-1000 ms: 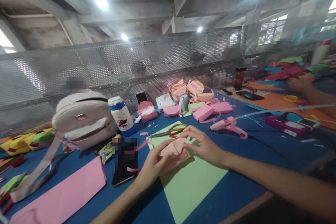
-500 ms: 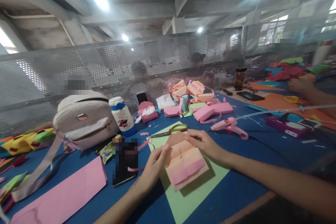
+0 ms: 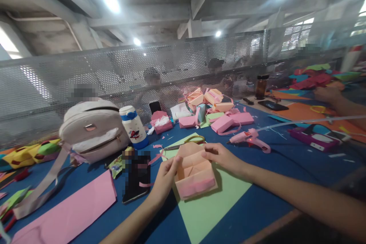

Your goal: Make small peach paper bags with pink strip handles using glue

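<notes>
A peach paper box with a pink strip across its front is held above a light green paper sheet. Its top gapes toward me and creases show inside. My left hand grips the box's left side, thumb at the upper edge. At the upper right corner, my right hand pinches the paper between thumb and fingers. Just behind the box lie scissors with yellow-green handles. A pink glue gun with a red light rests to the right of my right hand.
On the left stand a backpack and a white-and-blue bottle. A phone and folded pink paper lie nearby. Several finished paper boxes are piled at the back. Another person's hand is at the far right.
The box has tilted and moved slightly left, and its inside has opened up more to view. Both hands keep their hold on it.
</notes>
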`<state>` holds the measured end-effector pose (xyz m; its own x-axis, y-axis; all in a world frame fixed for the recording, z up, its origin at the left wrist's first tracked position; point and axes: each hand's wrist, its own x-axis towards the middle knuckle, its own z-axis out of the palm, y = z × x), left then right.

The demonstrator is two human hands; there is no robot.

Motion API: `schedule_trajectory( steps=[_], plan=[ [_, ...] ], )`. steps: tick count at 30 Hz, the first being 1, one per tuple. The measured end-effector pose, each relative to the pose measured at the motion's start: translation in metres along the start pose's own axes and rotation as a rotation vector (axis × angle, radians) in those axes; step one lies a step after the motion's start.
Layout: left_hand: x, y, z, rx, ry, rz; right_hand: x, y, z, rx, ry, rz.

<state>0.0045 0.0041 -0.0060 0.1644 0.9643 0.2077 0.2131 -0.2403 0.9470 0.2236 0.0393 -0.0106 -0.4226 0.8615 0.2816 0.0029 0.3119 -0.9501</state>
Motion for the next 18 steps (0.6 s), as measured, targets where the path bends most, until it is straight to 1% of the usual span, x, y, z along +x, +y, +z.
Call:
schedule_trajectory(
  steps=[2,5,7,9,10,11,12,14,15,18],
  plan=[
    [0.001,-0.001,0.001,0.002,-0.005,0.019,0.002,0.002,-0.002,-0.017,0.013,-0.004],
    [0.004,-0.001,0.001,-0.006,-0.065,0.048,0.005,0.005,-0.004,-0.024,0.050,0.001],
    [0.009,0.000,-0.006,0.022,-0.108,0.091,0.006,0.007,-0.006,-0.014,0.080,0.007],
    [0.016,0.003,-0.021,0.187,-0.097,0.165,0.007,0.008,-0.008,0.003,0.105,0.012],
    [0.021,0.005,-0.032,0.372,-0.017,0.217,0.007,0.008,-0.009,0.013,0.115,0.014],
    [0.025,0.006,-0.043,0.612,0.068,0.244,0.007,0.008,-0.010,0.023,0.122,0.016],
    [0.029,0.007,-0.055,0.707,0.109,0.236,0.007,0.008,-0.010,0.033,0.127,0.017],
    [0.035,0.007,-0.075,0.827,0.160,0.205,0.007,0.008,-0.010,0.050,0.129,0.023],
    [0.037,0.005,-0.082,0.878,0.160,0.190,0.007,0.008,-0.009,0.057,0.127,0.027],
    [0.039,-0.002,-0.092,0.967,0.143,0.159,0.007,0.010,-0.006,0.070,0.119,0.038]
  ],
)
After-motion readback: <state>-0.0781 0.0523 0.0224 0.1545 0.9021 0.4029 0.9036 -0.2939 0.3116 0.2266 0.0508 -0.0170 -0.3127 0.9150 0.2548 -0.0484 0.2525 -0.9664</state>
